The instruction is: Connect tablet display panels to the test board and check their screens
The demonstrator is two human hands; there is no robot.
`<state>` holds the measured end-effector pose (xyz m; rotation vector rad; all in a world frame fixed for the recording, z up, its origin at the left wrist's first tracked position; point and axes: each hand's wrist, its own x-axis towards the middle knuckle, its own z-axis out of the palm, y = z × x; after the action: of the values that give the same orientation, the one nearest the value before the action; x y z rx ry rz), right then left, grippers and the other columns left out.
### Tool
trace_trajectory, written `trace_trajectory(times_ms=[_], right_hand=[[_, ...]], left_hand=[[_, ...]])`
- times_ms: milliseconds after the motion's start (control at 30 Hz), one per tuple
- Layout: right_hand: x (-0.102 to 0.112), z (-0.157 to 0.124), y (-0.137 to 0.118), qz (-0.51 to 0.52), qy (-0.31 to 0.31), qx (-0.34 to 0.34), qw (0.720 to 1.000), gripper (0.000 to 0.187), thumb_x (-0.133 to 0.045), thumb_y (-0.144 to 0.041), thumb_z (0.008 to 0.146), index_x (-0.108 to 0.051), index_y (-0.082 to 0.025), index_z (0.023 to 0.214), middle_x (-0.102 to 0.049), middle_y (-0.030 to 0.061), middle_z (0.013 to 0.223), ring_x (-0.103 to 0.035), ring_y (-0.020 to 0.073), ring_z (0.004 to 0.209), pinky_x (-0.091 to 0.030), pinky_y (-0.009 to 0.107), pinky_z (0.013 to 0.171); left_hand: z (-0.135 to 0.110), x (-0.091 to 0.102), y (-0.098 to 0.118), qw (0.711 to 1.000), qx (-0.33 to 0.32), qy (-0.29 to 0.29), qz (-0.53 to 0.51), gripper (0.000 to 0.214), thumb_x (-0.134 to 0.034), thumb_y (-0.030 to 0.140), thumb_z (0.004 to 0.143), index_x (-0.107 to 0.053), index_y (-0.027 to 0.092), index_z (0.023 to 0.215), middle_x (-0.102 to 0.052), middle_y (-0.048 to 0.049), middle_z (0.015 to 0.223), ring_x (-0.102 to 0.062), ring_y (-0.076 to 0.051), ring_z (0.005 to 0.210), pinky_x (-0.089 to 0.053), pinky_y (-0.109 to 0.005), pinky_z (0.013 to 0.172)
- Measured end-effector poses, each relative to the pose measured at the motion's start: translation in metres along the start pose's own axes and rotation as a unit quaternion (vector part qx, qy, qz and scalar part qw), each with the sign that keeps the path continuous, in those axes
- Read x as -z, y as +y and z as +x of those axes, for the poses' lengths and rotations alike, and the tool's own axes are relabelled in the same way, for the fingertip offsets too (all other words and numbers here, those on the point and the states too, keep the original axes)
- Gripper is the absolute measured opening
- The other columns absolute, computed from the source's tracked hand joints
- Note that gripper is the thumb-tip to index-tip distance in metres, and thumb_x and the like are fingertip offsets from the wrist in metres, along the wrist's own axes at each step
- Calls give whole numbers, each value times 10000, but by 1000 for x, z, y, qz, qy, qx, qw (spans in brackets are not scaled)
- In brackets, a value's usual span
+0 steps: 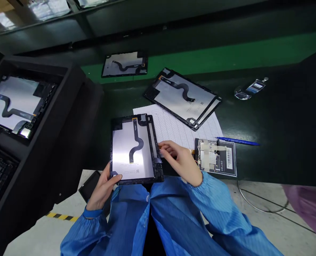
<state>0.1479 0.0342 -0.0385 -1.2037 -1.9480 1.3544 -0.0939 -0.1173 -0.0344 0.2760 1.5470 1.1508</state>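
My left hand [103,187] grips a tablet screen panel [126,149] by its lower left corner, thumb on top and fingers underneath. The panel has a silvery back, a black frame and a curved black ribbon cable [139,143]. At its right edge my right hand [181,160] is closed in a pinch on a small orange flex cable [160,146], mostly covered by the fingers. Right of that hand lies a tablet circuit board assembly [215,158] with tape strips and a label. An orange strip shows at its left edge; whether it joins the pinched cable is hidden.
Another screen panel [184,97] lies on a printed grid sheet [164,124]. One more panel [124,64] rests farther back. A blue pen [237,141] and a shiny small device [251,89] are on the right. A black foam rack [75,92] with panels stands at left.
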Motion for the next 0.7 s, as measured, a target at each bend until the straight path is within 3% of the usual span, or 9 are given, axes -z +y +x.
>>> trace_trajectory(times_ms=[133, 300, 533, 700], right_hand=[[-11, -11, -8, -43, 29, 23, 998, 213, -544, -307, 935, -630, -209, 1104, -643, 53, 922, -612, 187, 799, -532, 341, 737], [-20, -13, -12, -128, 77, 48, 988, 271, -598, -356, 909, -589, -209, 1136, -591, 112, 1102, -572, 279, 1034, -516, 439, 864], [-29, -4, -3, -75, 54, 28, 995, 239, -608, -280, 891, -569, -218, 1119, -567, 97, 1159, -618, 240, 1029, -525, 408, 922], [-35, -1, 0, -92, 51, 33, 994, 252, -570, -241, 894, -577, -205, 1143, -578, 103, 1192, -619, 241, 1059, -529, 412, 923]], left_hand=[[-3, -1, -5, 1000, -25, -13, -11, 693, -819, 284, 692, -575, 282, 1341, -668, -61, 1275, -592, -274, 1229, -482, -379, 1041], [-4, -5, -12, 997, -76, -9, 18, 723, -801, 292, 732, -515, 303, 1396, -595, -53, 1383, -490, -278, 1341, -426, -375, 1101], [5, -7, -20, 999, -51, 16, 2, 761, -822, 332, 699, -512, 300, 1393, -614, -56, 1357, -525, -265, 1308, -456, -328, 1059], [7, -1, -17, 996, -59, 18, 60, 701, -794, 372, 737, -524, 284, 1378, -647, -47, 1314, -541, -261, 1286, -458, -327, 1049]])
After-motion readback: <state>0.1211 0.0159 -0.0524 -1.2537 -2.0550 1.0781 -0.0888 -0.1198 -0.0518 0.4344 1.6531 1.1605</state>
